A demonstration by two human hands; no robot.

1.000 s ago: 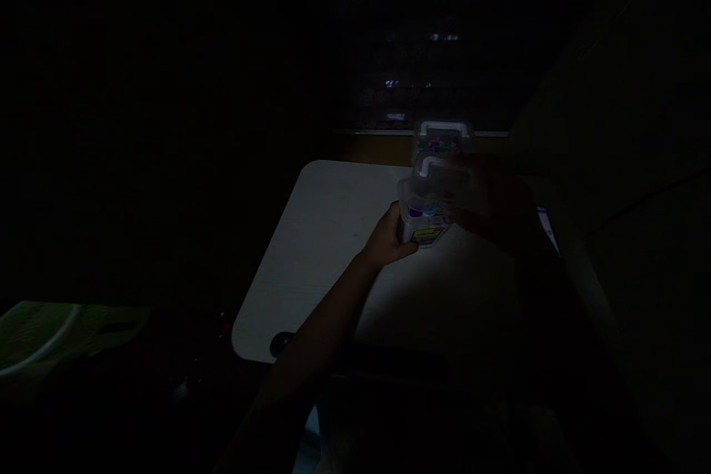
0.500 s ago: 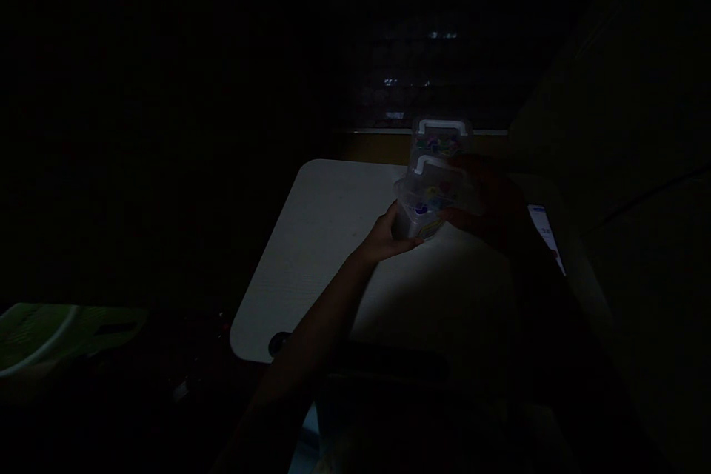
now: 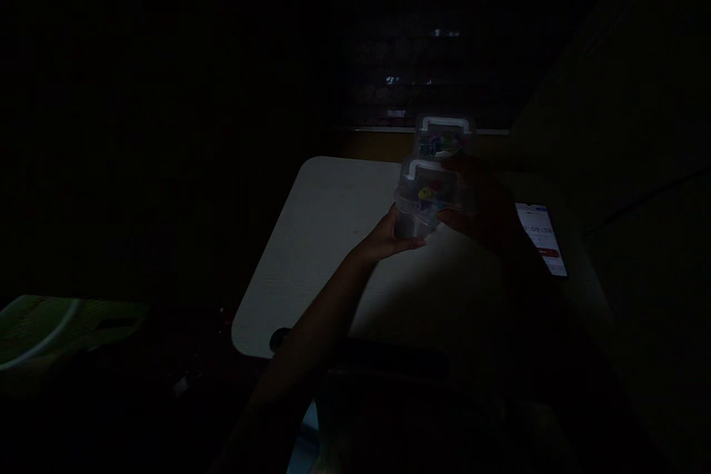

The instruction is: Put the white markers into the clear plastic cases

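Observation:
The scene is very dark. My left hand [image 3: 383, 238] is wrapped round the lower left of a small clear plastic box [image 3: 412, 227]. On top of that box sits a clear lid [image 3: 449, 195] with a white handle; yellow and red shapes show at it. My right hand [image 3: 481, 200], mostly in shadow, grips the lid's right side, with the thumb at the near edge. I cannot tell whether the lid is fully seated. Just behind stands a second clear box [image 3: 438, 142] with a white handle and colourful small items inside.
Both boxes are over a pale table [image 3: 316, 237] with rounded corners. A lit phone [image 3: 541, 237] lies right of my right forearm. A dark round hole or disc [image 3: 278, 339] is at the table's near left corner. Something green [image 3: 72, 326] lies at far left.
The lid in my right hand has come down and left, from tilted above the box to lying flatter over it. More of the phone's screen shows beside my right arm.

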